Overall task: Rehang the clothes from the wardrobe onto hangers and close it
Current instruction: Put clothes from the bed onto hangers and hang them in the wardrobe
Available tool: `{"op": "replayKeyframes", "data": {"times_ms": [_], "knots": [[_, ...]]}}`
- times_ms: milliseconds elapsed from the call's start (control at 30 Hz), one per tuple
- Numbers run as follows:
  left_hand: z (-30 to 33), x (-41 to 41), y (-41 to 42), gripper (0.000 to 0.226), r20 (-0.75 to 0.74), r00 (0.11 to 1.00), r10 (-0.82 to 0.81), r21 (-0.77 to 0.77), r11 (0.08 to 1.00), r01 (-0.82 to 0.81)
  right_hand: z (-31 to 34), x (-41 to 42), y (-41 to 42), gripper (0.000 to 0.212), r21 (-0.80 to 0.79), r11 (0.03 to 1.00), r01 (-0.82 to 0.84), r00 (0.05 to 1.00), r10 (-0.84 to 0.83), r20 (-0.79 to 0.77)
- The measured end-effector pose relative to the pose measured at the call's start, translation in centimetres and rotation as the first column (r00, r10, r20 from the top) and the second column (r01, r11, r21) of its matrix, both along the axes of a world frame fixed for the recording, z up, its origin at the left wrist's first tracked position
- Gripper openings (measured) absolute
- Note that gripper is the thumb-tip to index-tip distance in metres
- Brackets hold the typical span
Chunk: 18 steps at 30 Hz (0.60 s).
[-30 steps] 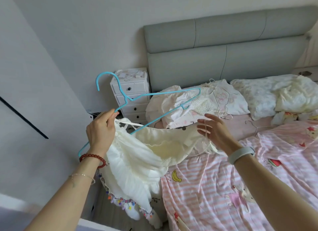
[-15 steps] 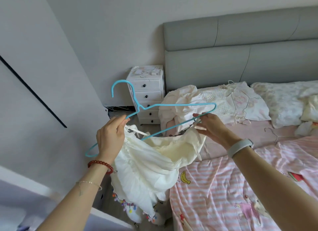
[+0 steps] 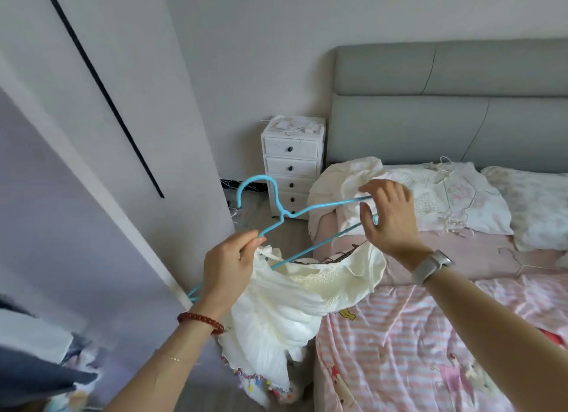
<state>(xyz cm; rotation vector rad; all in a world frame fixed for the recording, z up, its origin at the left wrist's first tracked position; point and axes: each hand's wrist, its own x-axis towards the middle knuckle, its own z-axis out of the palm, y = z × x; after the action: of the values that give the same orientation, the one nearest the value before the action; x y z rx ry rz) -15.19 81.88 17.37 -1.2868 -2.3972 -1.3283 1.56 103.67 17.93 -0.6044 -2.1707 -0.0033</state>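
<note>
A blue wire hanger point(image 3: 322, 205) is held in the air between my hands, its hook pointing up and left. My left hand point(image 3: 227, 267) grips the hanger's left arm together with the shoulder of a cream ruffled dress point(image 3: 285, 307). The dress hangs down from that hand, and its coloured hem trim is near the floor. My right hand point(image 3: 390, 218) covers the hanger's right end, with forefinger and thumb curled round the wire there. The grey wardrobe door point(image 3: 101, 86) with a black strip handle stands at the left.
A pile of pale clothes point(image 3: 430, 193) lies at the head of the bed, and a white hanger point(image 3: 522, 264) lies beside it. A pink striped quilt point(image 3: 415, 350) covers the bed. A white drawer unit point(image 3: 292, 165) stands by the grey headboard point(image 3: 445, 104).
My view has turned left toward the wardrobe. My right hand has risen from the dress's edge to the hanger's right end. My left hand keeps its hold.
</note>
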Motion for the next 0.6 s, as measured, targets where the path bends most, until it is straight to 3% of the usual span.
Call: {"op": "replayKeyframes", "data": {"times_ms": [67,167,400,500,600], "knots": [[-0.5,0.9,-3.0,0.009,0.094,0.993,-0.065,-0.007,0.998,0.066,0.1,-0.6,-3.2,0.028,0.094,0.983,-0.158,0.981,0.146,0.128],[-1.3,1.7,-7.5,0.009,0.2,0.971,-0.129,0.035,0.992,0.124,-0.2,-0.6,-7.2,0.022,0.207,0.954,-0.217,0.973,0.193,0.129],[-0.9,2.2,-8.2,0.015,0.214,0.972,-0.098,0.032,0.995,0.094,3.3,0.7,-11.2,0.023,0.273,0.957,0.095,0.995,-0.088,-0.038],[-1.3,3.6,-8.2,0.017,0.249,0.962,-0.114,0.004,0.993,0.116,3.7,1.8,-12.5,0.018,0.255,0.95,0.178,0.983,-0.183,-0.006],[-2.1,6.3,-9.0,0.017,0.321,0.923,-0.213,-0.007,0.974,0.227,3.1,4.0,-12.7,0.022,0.212,0.964,0.158,0.981,-0.178,0.076]]}}
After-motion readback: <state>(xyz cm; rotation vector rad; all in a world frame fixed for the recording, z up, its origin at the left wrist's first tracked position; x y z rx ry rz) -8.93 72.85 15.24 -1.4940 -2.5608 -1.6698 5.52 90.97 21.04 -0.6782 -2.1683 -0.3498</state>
